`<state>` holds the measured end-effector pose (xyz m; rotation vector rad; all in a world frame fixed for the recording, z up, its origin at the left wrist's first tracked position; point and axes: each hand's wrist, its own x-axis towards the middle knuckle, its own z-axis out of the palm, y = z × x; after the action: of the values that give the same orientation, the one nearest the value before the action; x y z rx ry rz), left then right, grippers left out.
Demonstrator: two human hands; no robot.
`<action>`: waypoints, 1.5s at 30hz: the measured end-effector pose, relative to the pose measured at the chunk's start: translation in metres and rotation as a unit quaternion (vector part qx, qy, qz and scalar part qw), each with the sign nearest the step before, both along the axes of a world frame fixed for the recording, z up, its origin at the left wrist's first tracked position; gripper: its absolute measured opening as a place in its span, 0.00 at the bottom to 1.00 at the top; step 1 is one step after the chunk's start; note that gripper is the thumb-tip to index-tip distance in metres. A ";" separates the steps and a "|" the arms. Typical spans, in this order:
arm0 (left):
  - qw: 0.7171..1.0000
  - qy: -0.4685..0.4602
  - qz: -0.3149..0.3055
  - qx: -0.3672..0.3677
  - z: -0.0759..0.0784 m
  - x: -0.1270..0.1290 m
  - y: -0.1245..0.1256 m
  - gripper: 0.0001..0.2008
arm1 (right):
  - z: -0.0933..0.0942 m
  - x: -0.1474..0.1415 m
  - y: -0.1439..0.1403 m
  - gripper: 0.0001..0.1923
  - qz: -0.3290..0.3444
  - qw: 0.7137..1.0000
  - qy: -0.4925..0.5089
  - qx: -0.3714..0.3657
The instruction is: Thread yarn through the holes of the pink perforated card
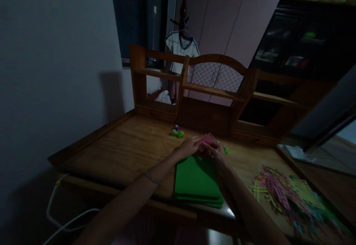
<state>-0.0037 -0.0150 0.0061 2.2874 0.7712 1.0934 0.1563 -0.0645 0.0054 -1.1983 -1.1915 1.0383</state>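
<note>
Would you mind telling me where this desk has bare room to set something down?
The widest bare patch of the desk lies left of the green sheets, in front of the small punches. It is crowded around both hands on the pink punch, and at the right, where paper cutouts pile up.

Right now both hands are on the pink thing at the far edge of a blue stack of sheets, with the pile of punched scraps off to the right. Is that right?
Not quite: the stack of sheets is green, not blue, as the head view shows. Otherwise correct: the left hand and right hand meet on the pink thing at its far edge, and the pile of punched scraps lies to the right.
</note>
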 end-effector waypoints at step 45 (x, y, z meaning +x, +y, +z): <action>0.992 -0.042 0.107 -0.053 0.007 -0.002 -0.005 0.19 | 0.004 -0.002 -0.003 0.25 0.019 0.992 0.123 -0.026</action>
<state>-0.0052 -0.0198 0.0134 2.0932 1.0340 1.2046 0.1541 -0.0670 0.0095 -1.0566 -1.0034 1.2138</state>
